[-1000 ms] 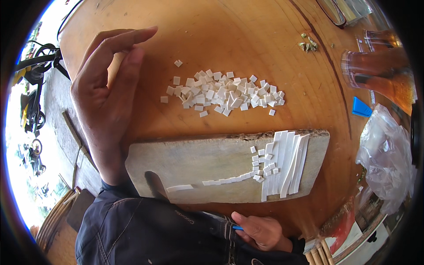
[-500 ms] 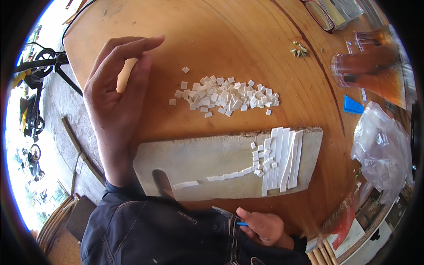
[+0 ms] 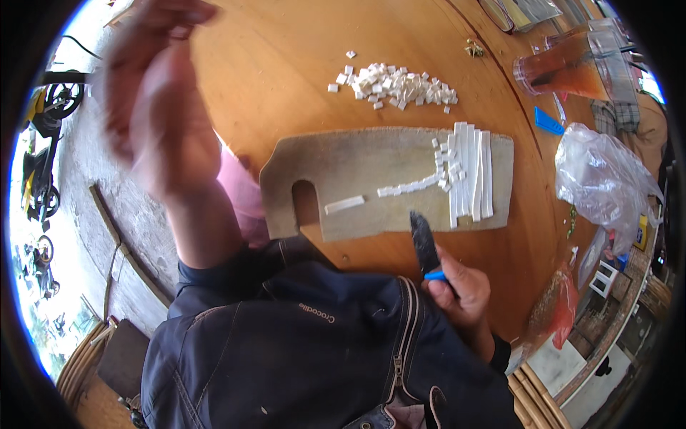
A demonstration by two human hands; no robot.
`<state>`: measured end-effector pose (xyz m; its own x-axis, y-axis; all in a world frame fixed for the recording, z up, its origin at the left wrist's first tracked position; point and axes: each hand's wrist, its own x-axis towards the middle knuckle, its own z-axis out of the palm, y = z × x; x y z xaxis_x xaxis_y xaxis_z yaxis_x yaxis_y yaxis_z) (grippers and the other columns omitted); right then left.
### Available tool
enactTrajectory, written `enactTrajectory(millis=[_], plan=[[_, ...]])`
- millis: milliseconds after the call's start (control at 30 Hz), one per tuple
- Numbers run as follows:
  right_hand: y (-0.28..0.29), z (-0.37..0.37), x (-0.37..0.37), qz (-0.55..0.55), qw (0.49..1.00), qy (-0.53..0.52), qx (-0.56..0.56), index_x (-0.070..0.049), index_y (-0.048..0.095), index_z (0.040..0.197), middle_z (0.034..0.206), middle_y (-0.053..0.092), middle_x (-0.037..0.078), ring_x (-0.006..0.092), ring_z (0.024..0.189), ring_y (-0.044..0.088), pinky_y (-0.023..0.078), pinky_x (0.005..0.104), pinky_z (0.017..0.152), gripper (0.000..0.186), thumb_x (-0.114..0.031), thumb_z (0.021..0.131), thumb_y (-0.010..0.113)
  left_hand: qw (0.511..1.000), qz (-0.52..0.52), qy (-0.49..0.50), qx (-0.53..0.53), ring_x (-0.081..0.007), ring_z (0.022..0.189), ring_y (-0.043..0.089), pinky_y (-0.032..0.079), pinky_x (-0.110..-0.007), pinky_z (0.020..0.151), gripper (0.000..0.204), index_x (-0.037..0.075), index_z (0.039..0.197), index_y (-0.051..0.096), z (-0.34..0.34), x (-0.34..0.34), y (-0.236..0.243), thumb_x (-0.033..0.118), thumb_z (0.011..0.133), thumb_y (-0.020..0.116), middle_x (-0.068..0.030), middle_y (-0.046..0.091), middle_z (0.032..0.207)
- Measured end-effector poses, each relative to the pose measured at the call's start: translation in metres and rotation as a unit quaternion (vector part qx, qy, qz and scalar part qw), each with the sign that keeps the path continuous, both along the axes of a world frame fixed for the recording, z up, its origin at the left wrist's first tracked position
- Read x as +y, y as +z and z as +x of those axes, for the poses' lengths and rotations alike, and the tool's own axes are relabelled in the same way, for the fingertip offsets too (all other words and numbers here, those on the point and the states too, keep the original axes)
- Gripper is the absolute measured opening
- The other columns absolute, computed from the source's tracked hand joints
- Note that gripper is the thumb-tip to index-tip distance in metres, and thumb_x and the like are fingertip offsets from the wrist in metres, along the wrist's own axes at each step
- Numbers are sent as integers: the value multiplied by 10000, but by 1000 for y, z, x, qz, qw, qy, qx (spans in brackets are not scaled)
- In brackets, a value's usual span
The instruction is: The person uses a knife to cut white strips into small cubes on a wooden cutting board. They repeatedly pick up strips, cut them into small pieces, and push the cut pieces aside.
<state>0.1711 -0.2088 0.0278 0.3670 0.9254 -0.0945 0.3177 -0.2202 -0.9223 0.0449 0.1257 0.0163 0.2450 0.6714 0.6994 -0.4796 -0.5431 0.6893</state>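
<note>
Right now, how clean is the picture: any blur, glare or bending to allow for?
Head view: left fingers smeared by motion; knife in the right hand much clearer. Head view: daylight washes out the left rim, and the plastic bag shows bright glints. Head view: fisheye curvature toward the black border.

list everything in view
wooden table: 1, brown, centre
slotted cutting board: 1, greyish, on table
flat strips: several, white, board's right
short flat strip: 1, white, beside board's slot
small square pieces: many, white, on and beyond board
drink glasses: about 2, amber, upper right
plastic bags: at least 2, clear and red, right
plastic wedge: 1, blue, right
motorbikes: several, yellow-black, far left
bamboo poles: several, tan, lower corners
knife: 1, dark blade, blue handle, in right grip
zipped jacket: 1, navy, bottom
left grip: 1, blurred, upper left
right grip: 1, bare, around knife
</note>
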Motion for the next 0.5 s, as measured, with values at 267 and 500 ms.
enactTrajectory(millis=[267, 500], plan=[[3, -12, 3, -62, 992, -77, 81, 20, 565, 1458, 714, 652, 36, 48, 549, 535, 453, 213, 533, 468, -50, 996, 590, 985, -26, -24, -167, -177, 988, 662, 497, -288, 925, 186, -58, 1132, 688, -73, -4, 27, -21, 989, 577, -115, 719, 1086], [-2, -18, 5, -37, 990, -97, 99, 7, 538, 1481, 669, 602, 19, 25, 500, 460, 383, 191, 468, 454, -80, 1036, 570, 977, -25, 14, -210, -178, 997, 653, 492, -292, 931, 187, -50, 1141, 677, -107, -4, 29, -2, 995, 571, -115, 712, 1087]])
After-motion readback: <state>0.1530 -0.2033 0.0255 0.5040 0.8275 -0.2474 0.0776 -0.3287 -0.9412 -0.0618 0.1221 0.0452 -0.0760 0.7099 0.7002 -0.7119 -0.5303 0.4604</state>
